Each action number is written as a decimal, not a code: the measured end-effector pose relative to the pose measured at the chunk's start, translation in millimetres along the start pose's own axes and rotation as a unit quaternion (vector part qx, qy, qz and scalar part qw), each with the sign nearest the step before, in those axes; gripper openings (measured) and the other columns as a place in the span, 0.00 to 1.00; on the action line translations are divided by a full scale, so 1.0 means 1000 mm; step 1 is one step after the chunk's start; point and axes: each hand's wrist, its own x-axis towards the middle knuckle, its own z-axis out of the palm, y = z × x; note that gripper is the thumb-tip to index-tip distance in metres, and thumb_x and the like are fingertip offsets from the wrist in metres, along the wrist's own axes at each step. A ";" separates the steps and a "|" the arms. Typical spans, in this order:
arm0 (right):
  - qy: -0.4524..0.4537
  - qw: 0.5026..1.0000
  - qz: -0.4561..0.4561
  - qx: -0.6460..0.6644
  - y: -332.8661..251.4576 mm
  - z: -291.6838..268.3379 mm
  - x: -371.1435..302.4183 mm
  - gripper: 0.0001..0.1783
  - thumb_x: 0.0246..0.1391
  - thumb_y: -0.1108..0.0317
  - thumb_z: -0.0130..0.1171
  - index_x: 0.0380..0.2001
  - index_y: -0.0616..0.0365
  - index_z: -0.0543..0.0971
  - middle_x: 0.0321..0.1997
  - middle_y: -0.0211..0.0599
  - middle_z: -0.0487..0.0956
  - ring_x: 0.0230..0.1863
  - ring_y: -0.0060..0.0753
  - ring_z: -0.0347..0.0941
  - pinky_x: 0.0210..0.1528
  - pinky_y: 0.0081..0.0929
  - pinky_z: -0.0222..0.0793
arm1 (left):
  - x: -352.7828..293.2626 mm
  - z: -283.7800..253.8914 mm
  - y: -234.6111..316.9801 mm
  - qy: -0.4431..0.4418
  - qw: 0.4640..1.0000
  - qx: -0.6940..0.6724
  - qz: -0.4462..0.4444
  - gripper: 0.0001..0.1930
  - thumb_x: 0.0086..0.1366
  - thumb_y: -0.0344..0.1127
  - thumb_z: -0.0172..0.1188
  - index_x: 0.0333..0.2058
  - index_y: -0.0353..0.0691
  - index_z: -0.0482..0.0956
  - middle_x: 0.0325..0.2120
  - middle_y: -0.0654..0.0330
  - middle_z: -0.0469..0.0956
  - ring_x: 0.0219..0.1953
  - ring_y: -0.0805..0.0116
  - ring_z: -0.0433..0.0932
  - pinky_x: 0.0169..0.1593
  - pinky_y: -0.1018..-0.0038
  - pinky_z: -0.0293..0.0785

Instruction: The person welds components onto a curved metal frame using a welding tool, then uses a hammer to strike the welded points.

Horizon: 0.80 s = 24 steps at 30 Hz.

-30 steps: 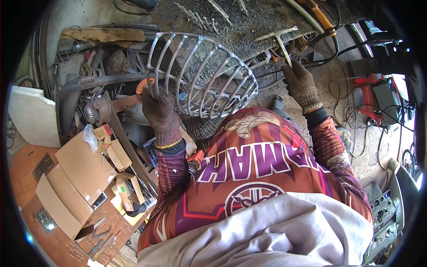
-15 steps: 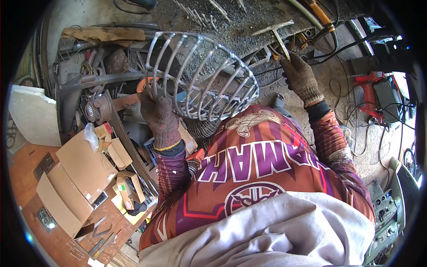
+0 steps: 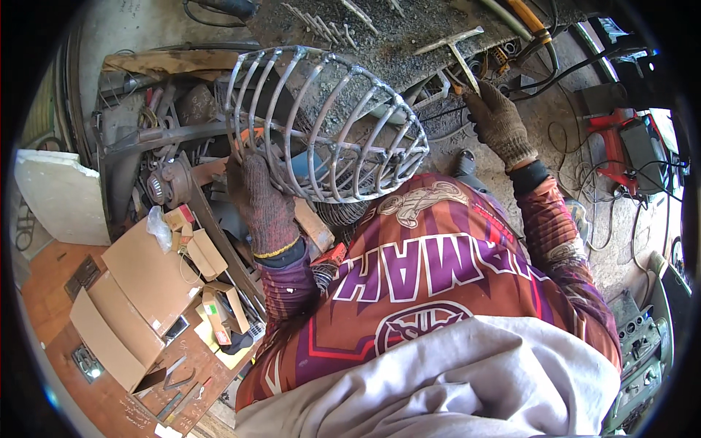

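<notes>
In front of me hangs a rounded cage of welded metal rods (image 3: 334, 148), tilted, its narrow end to the right. My gloved left hand (image 3: 266, 201) is closed on the bars at its lower left; part of the fingers is hidden behind the rods. On the right, my gloved right hand (image 3: 501, 128) grips the handle of a T-shaped metal chipping hammer (image 3: 463, 66). The hammer's long thin head points up and left, apart from the cage, over the edge of a grit-covered workbench (image 3: 420, 22).
Several short metal rods (image 3: 321, 28) lie on the bench. An orange-handled tool with a cable (image 3: 527, 20) rests at its right. A red and grey machine (image 3: 610, 150) stands on the floor at right, amid loose cables. Flattened cardboard (image 3: 150, 266) covers a wooden table (image 3: 62, 350) at lower left.
The cage has turned a little in my left hand, its wide end swinging left and its side facing me more. My right hand, with the hammer, has shifted slightly right.
</notes>
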 end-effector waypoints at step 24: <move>0.026 0.999 0.008 0.032 -0.017 -0.017 0.007 0.19 0.61 0.53 0.56 0.42 0.60 0.75 0.27 0.33 0.76 0.24 0.25 0.70 0.26 0.28 0.66 | 0.022 -0.061 -0.022 -0.087 0.977 -0.192 0.030 0.30 0.53 0.50 0.72 0.46 0.34 0.71 0.41 0.58 0.77 0.39 0.72 0.78 0.41 0.75 0.78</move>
